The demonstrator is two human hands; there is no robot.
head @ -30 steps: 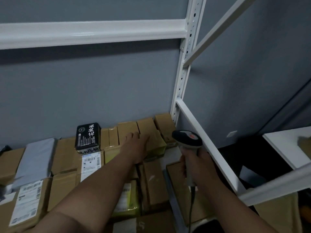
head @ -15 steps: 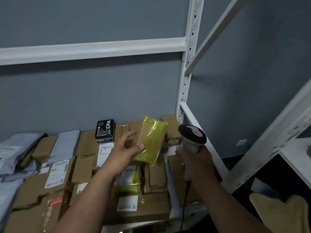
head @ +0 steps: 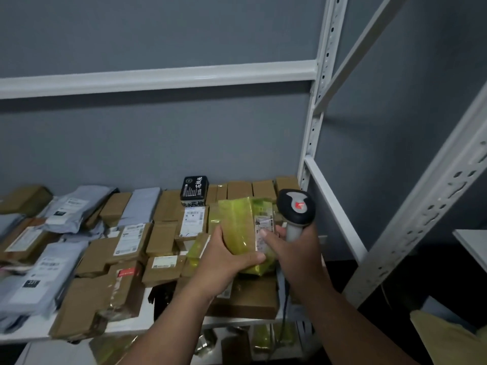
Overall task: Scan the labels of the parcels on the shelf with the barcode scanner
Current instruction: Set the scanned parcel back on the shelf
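My left hand [head: 226, 256] grips a yellow-green taped parcel [head: 241, 227] from below and holds it up above the shelf. A white label [head: 264, 227] shows on the parcel's right side. My right hand [head: 295, 248] is closed around the handle of a grey and black barcode scanner [head: 296, 209], right beside the parcel, and its thumb touches the label. The scanner's cable hangs down under my right wrist. Many other brown boxes [head: 129, 245] and grey mailer bags [head: 39, 280] with labels lie on the white shelf [head: 147, 309].
A black box with white writing [head: 194, 191] stands on the cartons at the back. White perforated uprights [head: 313, 122] and a diagonal post [head: 421, 212] frame the shelf on the right. A yellow padded envelope [head: 448, 335] lies at the lower right.
My left hand lifted the yellow-green parcel off the back row and drew it closer, turning its label into sight. My right hand brought the scanner up against the parcel. The view tilted down.
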